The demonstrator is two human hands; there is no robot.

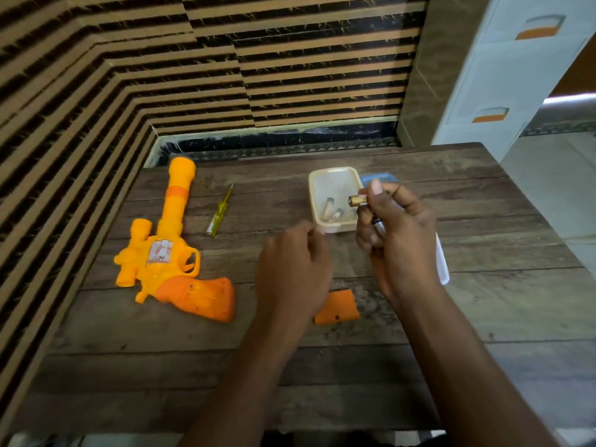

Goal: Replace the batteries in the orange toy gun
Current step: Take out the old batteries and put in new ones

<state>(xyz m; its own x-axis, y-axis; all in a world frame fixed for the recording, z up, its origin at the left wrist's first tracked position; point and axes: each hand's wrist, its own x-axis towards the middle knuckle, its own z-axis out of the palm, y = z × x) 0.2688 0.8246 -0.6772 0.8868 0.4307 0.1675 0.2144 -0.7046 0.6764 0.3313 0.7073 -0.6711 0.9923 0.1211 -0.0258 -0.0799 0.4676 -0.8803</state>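
The orange toy gun lies on its side at the left of the wooden table, its grip compartment uncovered. Its orange battery cover lies apart near the middle, between my forearms. My right hand holds batteries: one gold-ended cell sticks out under the thumb, another shows lower among the fingers. It hovers over the right edge of a clear plastic box with a few more batteries inside. My left hand hangs just left of the box with fingers loosely curled, holding nothing I can see.
A yellow-handled screwdriver lies between the gun and the box. A blue lid peeks out behind my right hand, and a white object lies to its right. Striped walls close the left and back; a white drawer cabinet stands at the back right.
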